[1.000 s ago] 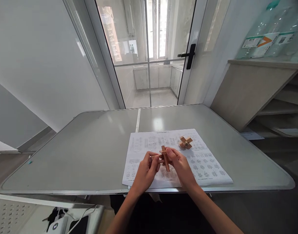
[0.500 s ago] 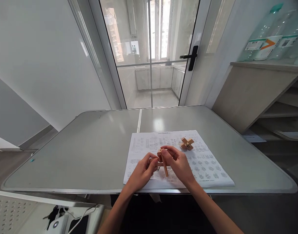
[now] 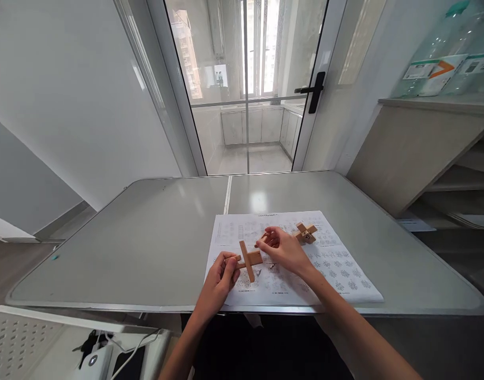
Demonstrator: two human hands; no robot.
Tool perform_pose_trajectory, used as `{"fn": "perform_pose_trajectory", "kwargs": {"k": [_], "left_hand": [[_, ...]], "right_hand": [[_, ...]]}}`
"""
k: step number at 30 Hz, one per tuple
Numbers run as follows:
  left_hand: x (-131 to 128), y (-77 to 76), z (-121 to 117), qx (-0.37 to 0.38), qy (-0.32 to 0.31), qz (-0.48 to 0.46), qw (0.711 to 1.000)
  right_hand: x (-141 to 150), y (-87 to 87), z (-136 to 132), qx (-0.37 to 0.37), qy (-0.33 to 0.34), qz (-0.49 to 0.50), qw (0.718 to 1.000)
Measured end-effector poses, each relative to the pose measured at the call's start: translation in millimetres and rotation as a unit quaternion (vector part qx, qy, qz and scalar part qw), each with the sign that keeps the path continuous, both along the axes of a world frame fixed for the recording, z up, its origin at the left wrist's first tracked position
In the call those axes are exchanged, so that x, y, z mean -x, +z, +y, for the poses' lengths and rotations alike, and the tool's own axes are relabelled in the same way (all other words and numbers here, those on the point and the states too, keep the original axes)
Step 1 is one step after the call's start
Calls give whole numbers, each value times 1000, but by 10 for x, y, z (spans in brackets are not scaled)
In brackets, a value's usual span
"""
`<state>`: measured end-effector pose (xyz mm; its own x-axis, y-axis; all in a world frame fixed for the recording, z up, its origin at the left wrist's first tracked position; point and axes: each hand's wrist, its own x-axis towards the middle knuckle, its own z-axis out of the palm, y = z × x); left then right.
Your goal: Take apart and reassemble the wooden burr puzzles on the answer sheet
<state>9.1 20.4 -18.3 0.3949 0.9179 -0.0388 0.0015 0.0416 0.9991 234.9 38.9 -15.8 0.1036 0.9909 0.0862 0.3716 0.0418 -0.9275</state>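
Just above the printed sheet (image 3: 352,269), my left hand (image 3: 217,279) is closed on one end of several wooden burr puzzle pieces (image 3: 249,258). They form a cross, with one stick lying across the others. To its right, my right hand (image 3: 281,249) pinches what looks like another wooden piece (image 3: 262,240), mostly hidden by the fingers. The right fingertips are apart from the cross. On the sheet beyond the right hand rests an assembled wooden burr puzzle (image 3: 306,233) with a dark mark on one face.
The sheet lies on a grey folding table (image 3: 126,243) with a metal rim. Lower left, a white stand (image 3: 28,343) holds a white device (image 3: 94,363), keys and cables. A shelf (image 3: 435,142) with plastic bottles (image 3: 427,58) stands at right, a glass door (image 3: 261,126) behind.
My right hand has moved up, away from the pieces in my left hand. My left hand has shifted slightly left, and the cross of wooden pieces now shows plainly between the hands.
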Motion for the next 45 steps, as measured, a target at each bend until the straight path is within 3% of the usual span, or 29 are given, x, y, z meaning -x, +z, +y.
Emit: {"fn": "perform_pose_trajectory", "kwargs": {"k": [9, 15, 20, 26, 30, 35, 38, 42, 45], "left_hand": [[21, -30, 18, 36, 28, -40, 998], [20, -11, 14, 33, 30, -40, 998], [-121, 195, -53, 16, -20, -38, 999], [-196, 419, -65, 24, -45, -30, 998], [-161, 444, -44, 44, -63, -17, 997], [-144, 461, -48, 56, -67, 2, 996], [-62, 434, 29, 32, -13, 35, 999], [65, 312, 210, -66, 144, 147, 976], [47, 223, 286, -109, 145, 269, 946]], "right_hand": [[44, 44, 29, -11, 158, -115, 981], [-104, 334, -216, -31, 132, -175, 975], [30, 568, -519, -105, 254, -166, 947], [13, 623, -577, -155, 205, -146, 955], [-93, 574, -629, -123, 186, -133, 966], [-117, 470, -685, -134, 146, -111, 974], [-188, 461, -682, -125, 114, -115, 979], [-313, 428, -570, -68, 80, -146, 984], [-318, 343, -411, -22, 111, -182, 977]]}}
